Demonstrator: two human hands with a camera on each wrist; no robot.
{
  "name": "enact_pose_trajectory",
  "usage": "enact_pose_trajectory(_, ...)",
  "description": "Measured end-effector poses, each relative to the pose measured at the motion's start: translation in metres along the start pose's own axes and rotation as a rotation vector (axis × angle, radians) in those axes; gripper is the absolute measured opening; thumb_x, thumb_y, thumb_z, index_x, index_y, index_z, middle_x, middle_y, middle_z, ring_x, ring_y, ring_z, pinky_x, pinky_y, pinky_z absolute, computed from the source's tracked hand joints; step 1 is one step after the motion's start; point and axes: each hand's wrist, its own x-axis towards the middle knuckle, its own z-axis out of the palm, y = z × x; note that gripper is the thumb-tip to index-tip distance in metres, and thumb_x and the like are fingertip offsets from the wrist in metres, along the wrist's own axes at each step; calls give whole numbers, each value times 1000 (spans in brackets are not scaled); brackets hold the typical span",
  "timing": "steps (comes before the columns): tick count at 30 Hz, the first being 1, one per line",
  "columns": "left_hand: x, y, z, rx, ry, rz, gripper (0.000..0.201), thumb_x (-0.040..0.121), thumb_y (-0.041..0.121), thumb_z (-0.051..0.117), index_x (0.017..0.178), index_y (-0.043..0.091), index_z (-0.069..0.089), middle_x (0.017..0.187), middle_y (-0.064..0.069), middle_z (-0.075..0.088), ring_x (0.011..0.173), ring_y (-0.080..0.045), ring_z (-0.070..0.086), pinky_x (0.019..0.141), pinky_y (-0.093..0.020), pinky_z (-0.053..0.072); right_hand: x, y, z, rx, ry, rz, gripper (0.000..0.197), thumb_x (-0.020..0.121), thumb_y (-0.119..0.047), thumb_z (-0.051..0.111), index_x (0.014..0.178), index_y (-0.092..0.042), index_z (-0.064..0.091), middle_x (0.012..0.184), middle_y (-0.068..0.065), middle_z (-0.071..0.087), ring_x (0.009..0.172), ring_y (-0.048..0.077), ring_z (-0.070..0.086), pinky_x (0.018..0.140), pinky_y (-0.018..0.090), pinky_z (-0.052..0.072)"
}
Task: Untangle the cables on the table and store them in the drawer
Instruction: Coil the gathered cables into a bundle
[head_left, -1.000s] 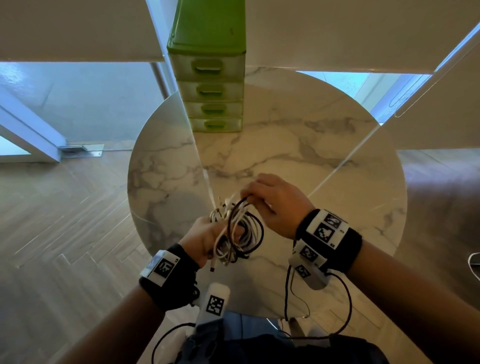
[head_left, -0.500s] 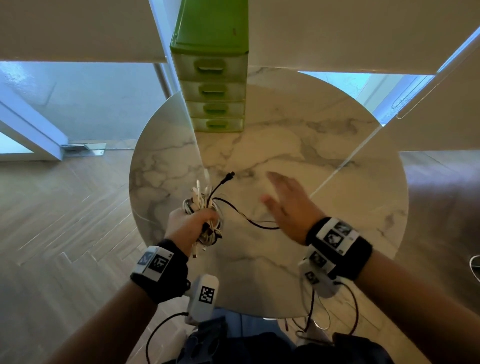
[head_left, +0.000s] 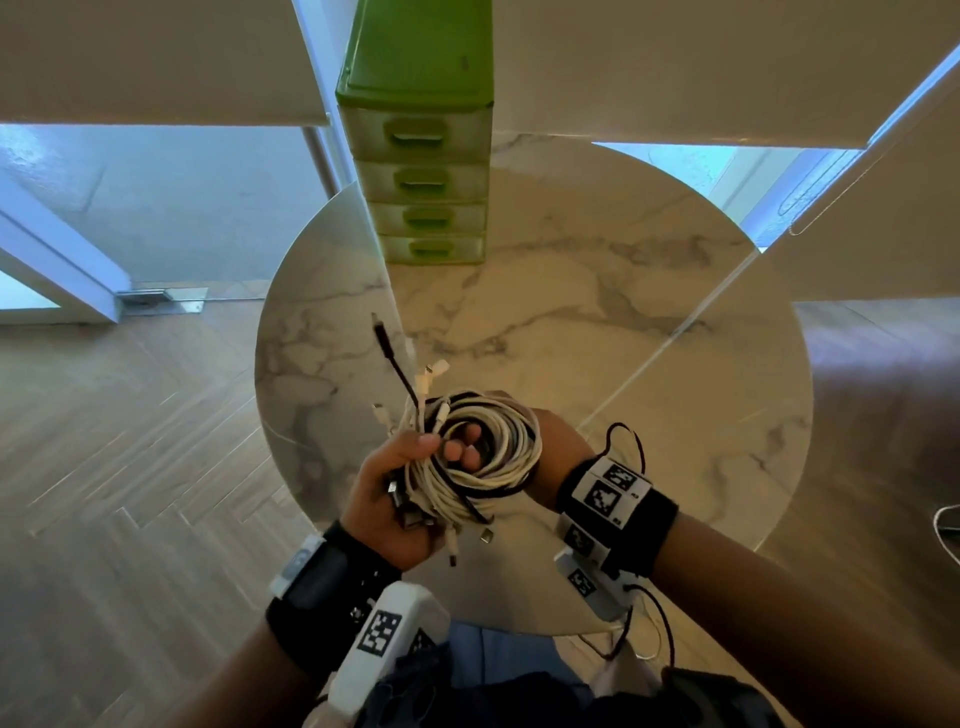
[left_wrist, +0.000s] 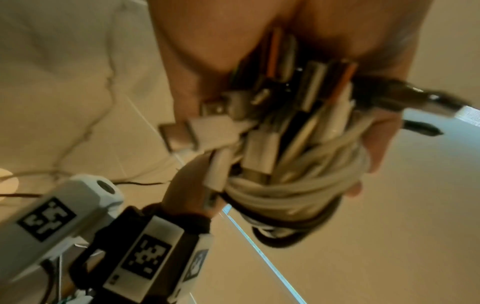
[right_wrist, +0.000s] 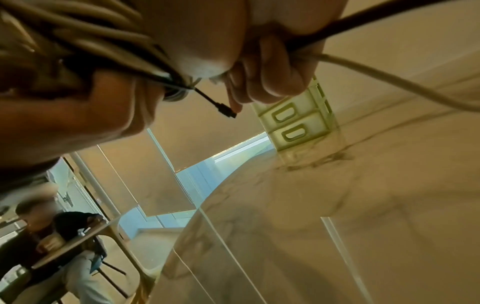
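Observation:
A coiled bundle of white and black cables (head_left: 483, 467) hangs in the air above the near part of the round marble table (head_left: 649, 338). My left hand (head_left: 384, 493) grips its left side, thumb on top, with several plugs poking out below the palm. My right hand (head_left: 558, 447) holds the coil from the right, its fingertips showing through the middle. In the right wrist view my fingers (right_wrist: 267, 72) curl round a black and a white cable. A black plug (head_left: 382, 332) sticks up from the bundle. The green drawer unit (head_left: 426, 171) stands at the far edge, all drawers closed.
Wooden floor lies to the left and right of the table. A white cable (head_left: 948, 525) lies on the floor at the far right. In the right wrist view another person (right_wrist: 52, 236) sits at a separate table beyond the glass.
Half a second ago my right hand hovered open over the table with a black cable trailing loose. It has since come back and gripped the coil, and the black cable is gathered in.

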Motion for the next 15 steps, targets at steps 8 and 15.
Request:
enact_pose_trajectory(8,5,5,7,-35,-20,211,27,62,29,81,85,16,76,82,3,73,88,-11,67,89,-31,50,-10,-15,13,-163,-159,73,39,96,-15,39,134,-8,37,118,18,58,104,33,56,83,35,44)
enact_pose_trajectory(15,34,25,0,407,598,552,16,76,6,70,91,10,74,73,-2,70,57,-10,62,50,-19,49,-33,-30,27,-377,-263,-119,47,97,-8,37,142,-13,24,123,16,48,99,36,55,76,38,45)
